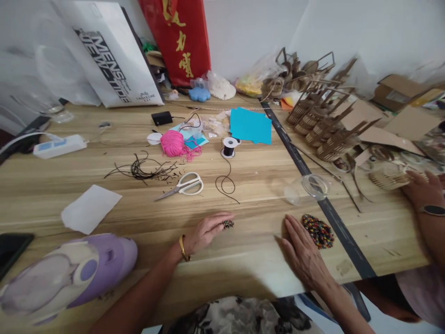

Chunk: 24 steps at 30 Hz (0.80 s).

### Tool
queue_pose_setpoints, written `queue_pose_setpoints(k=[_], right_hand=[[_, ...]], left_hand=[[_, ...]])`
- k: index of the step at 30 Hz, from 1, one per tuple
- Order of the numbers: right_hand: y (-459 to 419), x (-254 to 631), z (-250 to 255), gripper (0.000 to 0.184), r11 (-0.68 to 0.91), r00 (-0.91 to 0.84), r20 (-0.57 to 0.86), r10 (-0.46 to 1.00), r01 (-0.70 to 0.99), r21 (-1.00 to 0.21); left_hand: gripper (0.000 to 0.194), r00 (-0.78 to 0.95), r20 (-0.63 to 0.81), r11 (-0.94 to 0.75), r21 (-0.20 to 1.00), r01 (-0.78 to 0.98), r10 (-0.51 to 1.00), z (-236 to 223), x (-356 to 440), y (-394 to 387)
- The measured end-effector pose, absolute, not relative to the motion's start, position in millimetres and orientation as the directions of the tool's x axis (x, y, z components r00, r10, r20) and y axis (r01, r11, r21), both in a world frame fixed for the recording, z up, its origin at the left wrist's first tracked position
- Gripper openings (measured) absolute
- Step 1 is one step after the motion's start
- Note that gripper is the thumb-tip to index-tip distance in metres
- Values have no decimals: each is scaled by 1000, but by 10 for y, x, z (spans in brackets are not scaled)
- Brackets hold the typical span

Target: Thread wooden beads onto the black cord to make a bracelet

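On the wooden table, my left hand (205,232) lies on its side with fingers stretched out, and its fingertips touch a small cluster of dark beads (228,224). A gold bracelet circles that wrist. My right hand (304,255) rests flat, fingers extended, along the left side of a larger pile of red, yellow, green and black beads (317,231). Above that pile sits a clear round jar (315,186) with a clear lid beside it. Farther up are white-handled scissors (187,184) and a spool of black cord (229,147) with a loose tail.
Black cord pieces (142,169), pink yarn (173,143) and blue sheets (251,125) lie beyond my hands. A purple-and-white appliance (93,271) stands at left. Small woven baskets (323,125) crowd the right, where another person's hand (422,190) touches one. A dark strip (333,213) crosses the table.
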State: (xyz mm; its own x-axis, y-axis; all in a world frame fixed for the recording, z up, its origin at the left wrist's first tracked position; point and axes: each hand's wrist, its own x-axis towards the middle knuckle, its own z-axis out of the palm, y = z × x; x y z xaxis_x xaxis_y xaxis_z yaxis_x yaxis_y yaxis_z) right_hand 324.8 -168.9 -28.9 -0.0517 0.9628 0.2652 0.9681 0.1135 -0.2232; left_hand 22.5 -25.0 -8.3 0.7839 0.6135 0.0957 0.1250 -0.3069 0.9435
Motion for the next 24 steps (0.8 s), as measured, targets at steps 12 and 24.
queue_pose_setpoints(k=[12, 24], right_hand=[[-1247, 2579, -11, 46, 335, -225, 292, 930, 845, -417], [-1724, 3097, -182, 62, -113, 165, 351, 922, 980, -164]], left_hand=[[31, 621, 134, -443, 814, 375, 772, -55, 204, -251], [20, 630, 201, -510, 783, 357, 750, -141, 200, -218]])
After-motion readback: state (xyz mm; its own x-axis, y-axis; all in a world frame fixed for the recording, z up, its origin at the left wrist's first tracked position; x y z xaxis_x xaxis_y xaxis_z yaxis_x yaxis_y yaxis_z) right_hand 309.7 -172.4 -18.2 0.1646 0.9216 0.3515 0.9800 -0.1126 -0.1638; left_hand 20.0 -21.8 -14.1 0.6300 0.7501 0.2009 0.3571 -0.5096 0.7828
